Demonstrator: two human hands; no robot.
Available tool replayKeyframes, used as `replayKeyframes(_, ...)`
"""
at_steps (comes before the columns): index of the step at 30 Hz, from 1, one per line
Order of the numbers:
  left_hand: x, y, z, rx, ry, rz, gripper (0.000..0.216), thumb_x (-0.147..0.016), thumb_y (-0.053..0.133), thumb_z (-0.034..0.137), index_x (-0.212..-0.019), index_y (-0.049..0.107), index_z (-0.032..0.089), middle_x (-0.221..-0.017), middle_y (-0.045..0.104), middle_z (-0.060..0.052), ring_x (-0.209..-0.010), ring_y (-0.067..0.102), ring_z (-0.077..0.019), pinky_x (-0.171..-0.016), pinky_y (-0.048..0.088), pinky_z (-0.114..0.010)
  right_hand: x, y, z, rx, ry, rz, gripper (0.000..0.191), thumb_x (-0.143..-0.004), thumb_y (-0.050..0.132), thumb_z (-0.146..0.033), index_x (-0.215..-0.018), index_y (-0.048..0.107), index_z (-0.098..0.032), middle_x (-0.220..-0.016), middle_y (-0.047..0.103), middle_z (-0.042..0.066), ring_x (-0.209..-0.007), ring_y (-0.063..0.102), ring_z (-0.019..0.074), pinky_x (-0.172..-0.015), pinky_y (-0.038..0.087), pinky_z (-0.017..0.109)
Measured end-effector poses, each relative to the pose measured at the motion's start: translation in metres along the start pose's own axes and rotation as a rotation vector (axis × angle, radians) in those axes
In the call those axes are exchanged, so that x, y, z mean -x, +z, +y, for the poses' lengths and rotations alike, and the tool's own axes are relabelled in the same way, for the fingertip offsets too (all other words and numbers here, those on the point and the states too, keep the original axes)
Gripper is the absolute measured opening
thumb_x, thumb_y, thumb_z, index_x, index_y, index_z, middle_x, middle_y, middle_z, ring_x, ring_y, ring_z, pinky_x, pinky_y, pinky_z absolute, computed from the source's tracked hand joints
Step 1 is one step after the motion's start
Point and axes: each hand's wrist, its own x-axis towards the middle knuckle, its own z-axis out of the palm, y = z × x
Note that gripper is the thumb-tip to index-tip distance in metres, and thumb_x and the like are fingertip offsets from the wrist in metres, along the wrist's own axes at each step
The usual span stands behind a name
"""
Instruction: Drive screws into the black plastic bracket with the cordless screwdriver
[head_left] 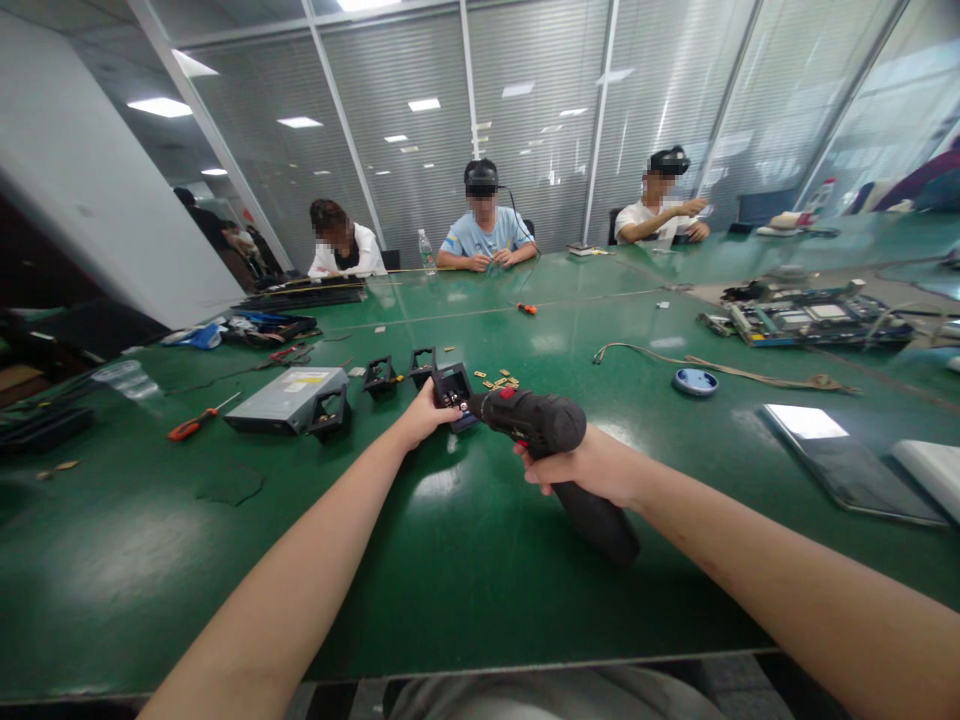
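Black housing (452, 379) beside drill (536, 420), shiny parts (455, 401) inside

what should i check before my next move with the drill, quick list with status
1. Right grip secure on the black drill: ok, wrapped around its handle.
2. Left grip on the black housing: ok, fingers hold its side.
3. Drill aimed at the housing: ok, its front end points toward the opening.
4. Exact contact at the drill's front: cannot tell, too small.
5. Trigger pressed or released: cannot tell.
6. Screwdriver away from both hands: ok, lies at the left beside the silver box.
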Motion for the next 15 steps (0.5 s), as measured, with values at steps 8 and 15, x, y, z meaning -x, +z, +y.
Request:
replayKeyframes(8,0.0013,0.0002,0.0016,0.049,0.005,-0.002,0.083,-0.055,0.086,0.019,-0.13,0.05,0.022,-0.122,0.065,-0.005,-0.112,0.063,-0.0244,-0.106,0.044,-0.045,-0.0017,-0.0004,-0.0002,0.01,-0.007,-0.01,0.028,-0.057,0.073,-0.018,-0.082,0.062,-0.016,-0.072,0.061,-0.001,-0.055,0.058,0.0143,-0.054,0.043,0.029)
replayKeyframes(15,0.0026,0.0033,0.0063,0.233,-0.086,-0.022,0.072,-0.057,0.071,0.018,-0.126,0.051,0.025,-0.102,0.067,-0.001,-0.091,0.065,-0.0209,-0.086,0.051,-0.039,-0.0004,0.0007,-0.002,0.006,-0.019,-0.014,0.025,-0.057,0.072,-0.018,-0.08,0.061,-0.016,-0.069,0.06,-0.002,-0.054,0.057,0.0137,-0.054,0.043,0.029)
